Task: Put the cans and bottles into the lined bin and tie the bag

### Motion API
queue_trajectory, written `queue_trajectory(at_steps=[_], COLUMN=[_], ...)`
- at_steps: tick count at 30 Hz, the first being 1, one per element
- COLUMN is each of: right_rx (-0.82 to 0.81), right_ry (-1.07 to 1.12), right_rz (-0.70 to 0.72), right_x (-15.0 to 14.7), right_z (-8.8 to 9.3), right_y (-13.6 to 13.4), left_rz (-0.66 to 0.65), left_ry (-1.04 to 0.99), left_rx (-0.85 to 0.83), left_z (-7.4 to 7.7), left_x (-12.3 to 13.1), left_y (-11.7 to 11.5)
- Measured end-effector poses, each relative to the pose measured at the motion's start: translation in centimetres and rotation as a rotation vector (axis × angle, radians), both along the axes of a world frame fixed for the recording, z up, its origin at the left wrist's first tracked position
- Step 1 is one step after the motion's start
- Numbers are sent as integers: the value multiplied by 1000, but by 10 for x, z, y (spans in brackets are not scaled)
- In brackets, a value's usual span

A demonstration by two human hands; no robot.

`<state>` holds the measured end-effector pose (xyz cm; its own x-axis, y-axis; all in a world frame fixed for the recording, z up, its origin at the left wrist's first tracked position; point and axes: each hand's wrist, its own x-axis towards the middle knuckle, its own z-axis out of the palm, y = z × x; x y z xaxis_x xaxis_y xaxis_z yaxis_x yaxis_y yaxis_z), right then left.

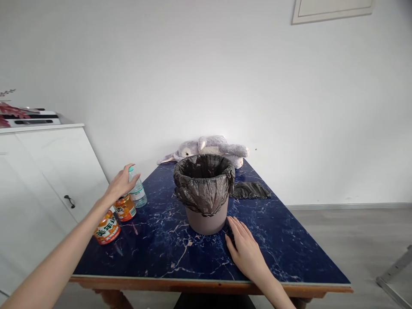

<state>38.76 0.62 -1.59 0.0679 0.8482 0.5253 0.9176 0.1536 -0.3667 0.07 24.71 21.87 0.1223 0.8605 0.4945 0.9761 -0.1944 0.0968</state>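
Note:
My left hand reaches over the left side of the table, thumb and fingers apart. It is at the top of a clear plastic bottle with a green cap; whether it touches the cap I cannot tell. Below that hand stand two orange-labelled containers, a nearer one and a farther one. My right hand lies flat on the tabletop with nothing in it, its fingertips close to the base of a trash bin. A black plastic bag lines the bin and folds over its rim.
A plush bunny lies at the table's far end, against the wall. Right of the bin is a folded black bag on the blue marbled table. A white cabinet adjoins the left side.

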Motion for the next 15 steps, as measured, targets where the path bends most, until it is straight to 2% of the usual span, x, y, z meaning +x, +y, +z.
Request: queue_trajectory(at_steps=[3,6,8,10,12,15], right_rx=[14,16,17,23,25,9], right_ry=[2,5,6,4,-2,-9], right_rz=[1,-5,-12,-12,-7,-8], right_x=[0,0,-1,-1,-2,-2], right_z=[-3,-5,-3,0,5,11], right_y=[1,2,2,2,1,0], left_rz=[-15,-44,-88,-152,-273,-616], left_ry=[-28,-50,-113,-231,-378,-567], left_rx=[11,46,150,333,556,826], left_z=[-3,1,9,22,40,73], left_x=[3,12,24,42,63,97], left_y=[-1,-10,-20,-33,-51,-85])
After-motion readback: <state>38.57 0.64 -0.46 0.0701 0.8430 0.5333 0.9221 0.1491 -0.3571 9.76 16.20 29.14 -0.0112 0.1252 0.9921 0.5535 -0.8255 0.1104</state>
